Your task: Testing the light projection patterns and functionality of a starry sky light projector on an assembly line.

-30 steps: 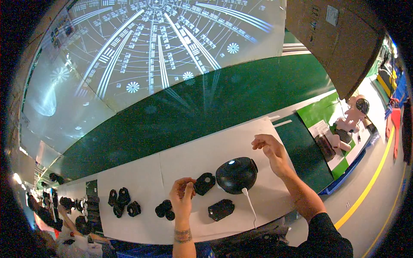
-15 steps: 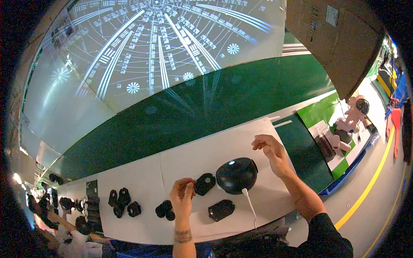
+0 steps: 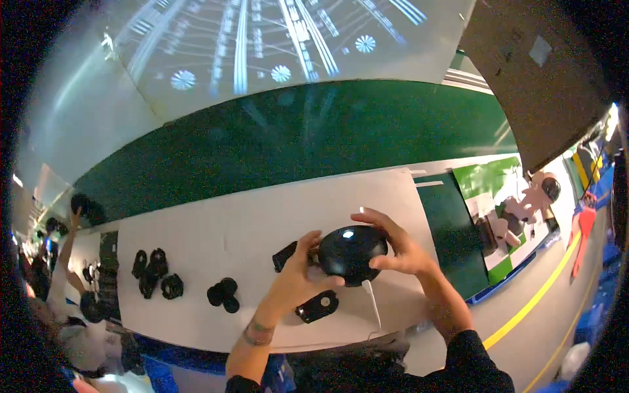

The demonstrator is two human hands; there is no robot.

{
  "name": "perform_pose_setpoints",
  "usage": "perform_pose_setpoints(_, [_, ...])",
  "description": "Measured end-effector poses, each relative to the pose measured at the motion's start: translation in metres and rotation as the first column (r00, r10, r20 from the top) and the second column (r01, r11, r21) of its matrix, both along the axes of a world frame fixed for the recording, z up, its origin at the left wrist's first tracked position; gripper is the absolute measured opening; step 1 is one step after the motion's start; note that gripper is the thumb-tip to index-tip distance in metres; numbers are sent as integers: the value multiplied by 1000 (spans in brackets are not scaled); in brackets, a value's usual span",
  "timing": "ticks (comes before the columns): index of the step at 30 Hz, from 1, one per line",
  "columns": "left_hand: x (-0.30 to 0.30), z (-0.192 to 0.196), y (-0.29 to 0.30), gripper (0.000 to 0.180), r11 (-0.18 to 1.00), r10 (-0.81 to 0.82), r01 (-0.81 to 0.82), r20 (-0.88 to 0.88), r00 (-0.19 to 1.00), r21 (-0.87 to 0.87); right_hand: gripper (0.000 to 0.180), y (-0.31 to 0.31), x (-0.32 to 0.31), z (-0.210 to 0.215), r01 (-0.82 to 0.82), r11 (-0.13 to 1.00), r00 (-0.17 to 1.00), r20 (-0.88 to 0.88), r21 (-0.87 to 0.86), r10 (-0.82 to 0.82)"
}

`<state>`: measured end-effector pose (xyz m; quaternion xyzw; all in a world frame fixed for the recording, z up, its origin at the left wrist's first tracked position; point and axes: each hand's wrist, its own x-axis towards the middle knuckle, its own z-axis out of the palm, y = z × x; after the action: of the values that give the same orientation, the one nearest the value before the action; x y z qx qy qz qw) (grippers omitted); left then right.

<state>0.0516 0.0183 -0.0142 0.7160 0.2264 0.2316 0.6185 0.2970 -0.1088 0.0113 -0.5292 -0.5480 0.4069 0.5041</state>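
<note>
A black, rounded projector (image 3: 350, 257) with a small bright lens on top sits on the white table, a white cable (image 3: 374, 308) running from its front. My left hand (image 3: 298, 278) curls round its left side, thumb in front and fingers behind. My right hand (image 3: 400, 252) cups the right side, its fingers over the far edge and its thumb at the near face. Partly hidden behind my left hand is a flat black part (image 3: 283, 256). Another black part (image 3: 318, 306) with a pale round spot lies nearer me, beside my left forearm.
Small black round pieces (image 3: 224, 295) and a group of black parts (image 3: 152, 272) lie left on the table (image 3: 209, 229). A projected pattern lights the far wall (image 3: 282, 46). Pale pink-white devices (image 3: 517, 209) stand right; a large cardboard sheet (image 3: 537, 78) hangs above. At far left, another person's arm (image 3: 67, 255) reaches up.
Both hands have moved in from either side to the projector and now wrap round it. The whole view has shifted slightly, and the co-worker's arm at far left has risen.
</note>
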Motion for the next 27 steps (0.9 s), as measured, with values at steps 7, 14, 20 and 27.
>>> perform_pose_setpoints(7, [-1,3,17,111,971,-160,198,-255,954,132,111,1,1,1,-47,996,978,207,76,31])
perform_pose_setpoints(14, [3,17,28,109,895,-137,249,-302,943,371,112,4,1,-7,-47,998,978,204,40,38])
perform_pose_setpoints(20, [3,16,26,113,956,-191,220,-157,969,196,111,5,1,-7,-49,997,987,155,66,38])
perform_pose_setpoints(27, [6,11,18,119,984,-175,175,-23,984,38,110,4,-2,-3,-26,997,988,155,67,15])
